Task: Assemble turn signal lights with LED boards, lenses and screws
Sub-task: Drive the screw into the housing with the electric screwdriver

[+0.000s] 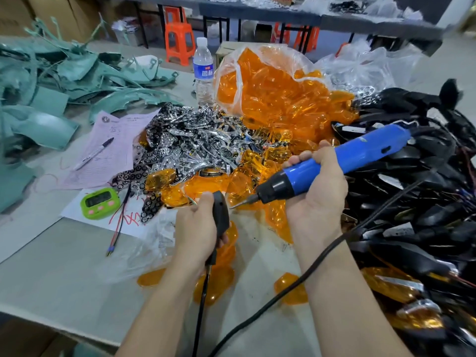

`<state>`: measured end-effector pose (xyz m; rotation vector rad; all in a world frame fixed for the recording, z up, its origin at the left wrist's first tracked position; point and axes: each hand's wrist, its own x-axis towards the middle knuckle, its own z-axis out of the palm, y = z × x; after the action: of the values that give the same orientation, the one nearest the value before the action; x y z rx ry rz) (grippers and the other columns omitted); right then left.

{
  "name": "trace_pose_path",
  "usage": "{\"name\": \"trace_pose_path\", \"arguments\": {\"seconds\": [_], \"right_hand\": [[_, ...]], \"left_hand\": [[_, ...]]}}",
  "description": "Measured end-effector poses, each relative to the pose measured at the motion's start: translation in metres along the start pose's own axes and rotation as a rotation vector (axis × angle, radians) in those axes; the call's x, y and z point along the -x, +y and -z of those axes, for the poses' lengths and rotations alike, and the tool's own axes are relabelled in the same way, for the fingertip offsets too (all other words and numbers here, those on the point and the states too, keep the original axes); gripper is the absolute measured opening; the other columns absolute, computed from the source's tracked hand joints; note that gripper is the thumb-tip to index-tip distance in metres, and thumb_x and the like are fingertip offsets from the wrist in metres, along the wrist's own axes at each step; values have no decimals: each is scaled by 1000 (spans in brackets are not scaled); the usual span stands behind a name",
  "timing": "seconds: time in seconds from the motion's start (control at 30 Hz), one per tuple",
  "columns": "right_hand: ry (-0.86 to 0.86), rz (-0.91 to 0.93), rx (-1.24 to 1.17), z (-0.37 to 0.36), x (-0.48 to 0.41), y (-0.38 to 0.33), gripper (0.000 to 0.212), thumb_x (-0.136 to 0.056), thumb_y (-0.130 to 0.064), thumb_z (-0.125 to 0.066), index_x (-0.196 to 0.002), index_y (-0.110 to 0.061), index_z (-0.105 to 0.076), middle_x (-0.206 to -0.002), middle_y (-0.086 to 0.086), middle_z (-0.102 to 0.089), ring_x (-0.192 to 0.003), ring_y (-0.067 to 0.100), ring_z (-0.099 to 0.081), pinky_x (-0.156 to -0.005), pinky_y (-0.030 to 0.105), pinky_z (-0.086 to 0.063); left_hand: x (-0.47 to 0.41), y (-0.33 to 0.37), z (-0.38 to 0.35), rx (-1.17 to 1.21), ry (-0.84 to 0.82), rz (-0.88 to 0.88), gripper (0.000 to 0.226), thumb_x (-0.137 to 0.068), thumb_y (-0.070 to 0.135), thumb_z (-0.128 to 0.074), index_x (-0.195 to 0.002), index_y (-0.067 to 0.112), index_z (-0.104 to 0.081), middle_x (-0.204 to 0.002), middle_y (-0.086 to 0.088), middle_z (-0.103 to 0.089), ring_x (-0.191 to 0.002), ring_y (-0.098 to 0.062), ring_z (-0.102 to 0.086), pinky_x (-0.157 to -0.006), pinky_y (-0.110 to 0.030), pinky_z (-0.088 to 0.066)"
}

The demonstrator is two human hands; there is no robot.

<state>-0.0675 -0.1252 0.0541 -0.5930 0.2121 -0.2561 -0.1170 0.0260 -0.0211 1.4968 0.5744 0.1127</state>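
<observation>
Water bottle (203,70) being kept upright at 12 o'clock on grey table (64,266). Teal panels (51,81) being kept piled at 10 o'clock. Marker (94,153) being borne by pink sheet (116,161) at 9 o'clock. Green timer (100,203) being carried on white sheet (73,207), at 6 o'clock of pink sheet. Red-black wire pair (119,222) being kept just beside timer, at its 4 o'clock. Orange stool (179,39) and cardboard boxes (51,11) being kept beyond table, toward 11 o'clock.

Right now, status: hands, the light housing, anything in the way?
Left hand grips black housing. Right hand grips blue screwdriver, bit tip at housing's side, contact unclear. Orange lenses heaped underneath; nothing between bit and housing.
</observation>
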Motion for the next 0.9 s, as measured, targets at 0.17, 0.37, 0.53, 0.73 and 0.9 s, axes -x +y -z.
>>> {"name": "trace_pose_path", "arguments": {"seconds": [0.17,0.37,0.53,0.73,0.9], "right_hand": [[-100,136,106,-8,-3,-1,27,-83,2,-56,-106,-10,-51,-64,5,-56,-54,21,-59,-61,34,-55],[-165,272,247,-14,-3,4,36,-74,-3,-61,-108,-12,-52,-66,7,-56,-58,25,-60,-67,41,-53],[-221,386,382,-14,0,12,34,-77,1,-58,-107,-14,-51,-60,3,-58,-58,28,-61,-66,43,-55],[-415,437,451,-17,16,18,31,-68,-11,-63,-81,-39,-61,-71,14,-55,-60,39,-58,-60,45,-54],[-541,427,459,-16,16,26,31,-68,-12,-64,-78,-41,-63,-68,4,-58,-60,42,-57,-60,47,-53]], "left_hand": [[1,-2,-6,-18,-17,7,58,-100,44,-47,-83,-7,-68,-66,-23,-70,-42,-30,-59,-40,-31,-43],[3,2,-13,-35,-11,46,55,-101,42,-46,-86,-6,-67,-68,-25,-70,-43,-29,-59,-41,-30,-44],[4,5,-18,-50,13,82,51,-103,38,-44,-89,-6,-66,-64,-20,-71,-40,-24,-58,-38,-27,-45],[1,7,-23,-49,52,107,48,-99,36,-47,-86,-5,-67,-62,-20,-70,-41,-27,-59,-41,-28,-45],[-3,4,-21,-16,74,165,44,-97,34,-49,-90,-6,-66,-63,-22,-70,-38,-27,-57,-38,-26,-43]]}}
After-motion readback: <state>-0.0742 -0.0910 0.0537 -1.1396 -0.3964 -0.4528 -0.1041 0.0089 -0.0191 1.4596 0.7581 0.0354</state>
